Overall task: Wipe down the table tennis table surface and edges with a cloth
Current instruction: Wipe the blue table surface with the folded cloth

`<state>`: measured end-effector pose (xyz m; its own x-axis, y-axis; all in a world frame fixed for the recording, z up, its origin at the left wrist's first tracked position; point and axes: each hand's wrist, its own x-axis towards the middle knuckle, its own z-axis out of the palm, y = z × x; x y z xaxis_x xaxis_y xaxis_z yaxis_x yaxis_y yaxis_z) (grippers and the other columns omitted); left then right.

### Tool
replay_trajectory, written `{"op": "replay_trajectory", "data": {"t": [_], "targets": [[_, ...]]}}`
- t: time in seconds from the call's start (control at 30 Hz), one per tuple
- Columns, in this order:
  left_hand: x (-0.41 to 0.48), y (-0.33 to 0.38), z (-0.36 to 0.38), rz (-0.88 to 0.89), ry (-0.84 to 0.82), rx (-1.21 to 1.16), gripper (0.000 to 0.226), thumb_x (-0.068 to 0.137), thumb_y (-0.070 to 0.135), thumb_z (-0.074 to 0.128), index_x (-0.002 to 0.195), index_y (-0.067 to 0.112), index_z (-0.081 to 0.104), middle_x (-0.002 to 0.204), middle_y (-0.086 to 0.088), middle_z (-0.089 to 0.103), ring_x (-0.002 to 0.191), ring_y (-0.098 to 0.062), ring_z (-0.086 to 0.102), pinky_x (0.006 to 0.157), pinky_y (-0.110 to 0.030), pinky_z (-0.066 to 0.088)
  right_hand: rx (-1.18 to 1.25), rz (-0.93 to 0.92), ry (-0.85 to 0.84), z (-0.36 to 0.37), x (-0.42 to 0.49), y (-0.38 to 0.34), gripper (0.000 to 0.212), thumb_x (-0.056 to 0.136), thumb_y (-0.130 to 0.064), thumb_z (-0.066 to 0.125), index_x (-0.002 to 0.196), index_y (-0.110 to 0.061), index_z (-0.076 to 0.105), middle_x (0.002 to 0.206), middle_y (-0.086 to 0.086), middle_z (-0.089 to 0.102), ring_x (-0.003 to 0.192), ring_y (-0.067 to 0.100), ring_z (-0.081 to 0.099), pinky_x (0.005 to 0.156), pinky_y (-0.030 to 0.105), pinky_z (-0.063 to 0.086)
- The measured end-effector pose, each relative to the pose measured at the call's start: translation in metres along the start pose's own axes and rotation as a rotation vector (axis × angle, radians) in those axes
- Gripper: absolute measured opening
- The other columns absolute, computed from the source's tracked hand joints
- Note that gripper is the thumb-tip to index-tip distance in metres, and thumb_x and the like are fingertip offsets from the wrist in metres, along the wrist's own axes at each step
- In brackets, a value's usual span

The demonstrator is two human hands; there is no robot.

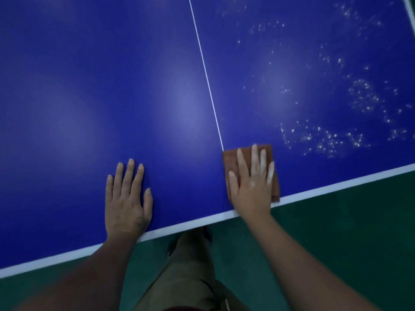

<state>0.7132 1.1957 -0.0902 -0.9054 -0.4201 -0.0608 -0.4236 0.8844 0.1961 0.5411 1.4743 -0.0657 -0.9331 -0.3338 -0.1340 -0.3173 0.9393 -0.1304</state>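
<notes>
Where the white centre line ends at the near end of the blue table tennis table, a person stands with one khaki trouser leg on the green floor, just short of the line's tip. Both bare forearms reach forward, one on each side of the line.

The left hand lies palm down on bare blue surface to the left of the line. Its fingers are straight and slightly spread, and its heel is on the white edge band below the line's near end.

The right hand lies flat just to the right of the line, fingers straight and close together, pressing on a folded reddish-brown cloth. Pale dust coats some of those fingers. The cloth's far left corner touches the line's near tip, and its near right corner reaches the edge band.

Right of the line, beyond the cloth, white specks lie scattered in loose clusters across the blue, thinning toward the line. Farthest off, at the upper right and well apart from the line, a sliver of another white border line shows.
</notes>
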Motion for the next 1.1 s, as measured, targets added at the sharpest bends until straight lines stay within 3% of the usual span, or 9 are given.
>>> {"op": "replay_trajectory", "data": {"t": [0.13, 0.2, 0.27, 0.37, 0.53, 0.63, 0.77, 0.93, 1.1], "targets": [[0.023, 0.034, -0.001, -0.107, 0.049, -0.082, 0.061, 0.109, 0.032, 0.041, 0.162, 0.003, 0.045, 0.177, -0.013, 0.031, 0.169, -0.032, 0.017, 0.134, -0.061, 0.017, -0.025, 0.030, -0.052, 0.004, -0.004, -0.005, 0.066, 0.112, -0.054, 0.029, 0.171, -0.026, 0.023, 0.180, 0.013, 0.005, 0.167, 0.036, 0.003, 0.131, 0.064, 0.012], [0.053, 0.073, 0.000, -0.025, 0.072, -0.177, 0.056, 0.107, 0.026, 0.050, 0.157, 0.001, 0.052, 0.173, -0.015, 0.039, 0.166, -0.034, 0.026, 0.133, -0.061, 0.021, -0.013, 0.027, -0.036, 0.001, 0.022, -0.012, 0.065, 0.113, -0.054, 0.031, 0.171, -0.026, 0.023, 0.180, 0.013, 0.007, 0.167, 0.036, 0.004, 0.131, 0.064, 0.012], [0.080, 0.113, 0.005, 0.077, 0.039, -0.206, 0.059, 0.110, 0.029, 0.050, 0.163, 0.004, 0.045, 0.176, -0.012, 0.035, 0.167, -0.030, 0.024, 0.134, -0.059, 0.020, 0.005, -0.007, 0.005, -0.003, 0.061, -0.020, 0.065, 0.113, -0.053, 0.032, 0.171, -0.027, 0.023, 0.180, 0.014, 0.009, 0.167, 0.036, 0.006, 0.131, 0.063, 0.011], [0.097, 0.136, 0.023, 0.094, -0.008, -0.069, 0.065, 0.114, 0.040, 0.037, 0.172, 0.011, 0.029, 0.182, -0.007, 0.020, 0.170, -0.026, 0.008, 0.137, -0.054, 0.012, 0.010, -0.038, 0.093, -0.001, 0.134, -0.026, 0.063, 0.113, -0.052, 0.032, 0.171, -0.027, 0.026, 0.179, 0.014, 0.014, 0.166, 0.036, 0.011, 0.132, 0.062, 0.011], [0.094, 0.133, 0.029, 0.105, 0.004, -0.032, 0.066, 0.113, 0.038, 0.036, 0.173, 0.011, 0.027, 0.183, -0.006, 0.017, 0.170, -0.027, 0.008, 0.137, -0.054, 0.012, 0.029, -0.024, 0.081, -0.004, 0.211, -0.038, 0.064, 0.112, -0.053, 0.030, 0.171, -0.028, 0.025, 0.179, 0.013, 0.012, 0.166, 0.035, 0.009, 0.133, 0.060, 0.007], [0.096, 0.136, 0.026, 0.086, -0.018, -0.029, 0.066, 0.112, 0.037, 0.038, 0.172, 0.012, 0.027, 0.183, -0.006, 0.016, 0.170, -0.027, 0.008, 0.137, -0.054, 0.012, 0.045, -0.058, 0.082, -0.008, 0.190, -0.034, 0.062, 0.113, -0.051, 0.033, 0.171, -0.027, 0.027, 0.179, 0.013, 0.013, 0.166, 0.035, 0.009, 0.132, 0.061, 0.009], [0.097, 0.135, 0.026, 0.086, -0.026, -0.042, 0.066, 0.112, 0.036, 0.039, 0.172, 0.011, 0.028, 0.182, -0.006, 0.017, 0.170, -0.028, 0.009, 0.138, -0.054, 0.010, 0.050, -0.065, 0.031, 0.001, 0.092, -0.010, 0.064, 0.113, -0.050, 0.037, 0.171, -0.026, 0.024, 0.180, 0.012, 0.009, 0.167, 0.035, 0.007, 0.132, 0.063, 0.012], [0.096, 0.134, 0.027, 0.082, -0.028, -0.057, 0.067, 0.112, 0.036, 0.038, 0.173, 0.012, 0.026, 0.183, -0.005, 0.016, 0.170, -0.028, 0.009, 0.138, -0.054, 0.010, 0.038, 0.155, -0.065, 0.009, -0.014, 0.028, 0.063, 0.113, -0.051, 0.035, 0.168, -0.022, 0.033, 0.180, 0.012, 0.007, 0.167, 0.036, 0.008, 0.130, 0.066, 0.013], [0.097, 0.135, 0.026, 0.074, -0.028, -0.060, 0.067, 0.111, 0.037, 0.038, 0.173, 0.013, 0.026, 0.183, -0.005, 0.016, 0.170, -0.027, 0.008, 0.138, -0.053, 0.007, 0.013, 0.262, -0.006, 0.001, 0.033, 0.035, 0.063, 0.112, -0.047, 0.036, 0.169, -0.021, 0.031, 0.180, 0.013, 0.008, 0.166, 0.037, 0.007, 0.131, 0.065, 0.012]]}}
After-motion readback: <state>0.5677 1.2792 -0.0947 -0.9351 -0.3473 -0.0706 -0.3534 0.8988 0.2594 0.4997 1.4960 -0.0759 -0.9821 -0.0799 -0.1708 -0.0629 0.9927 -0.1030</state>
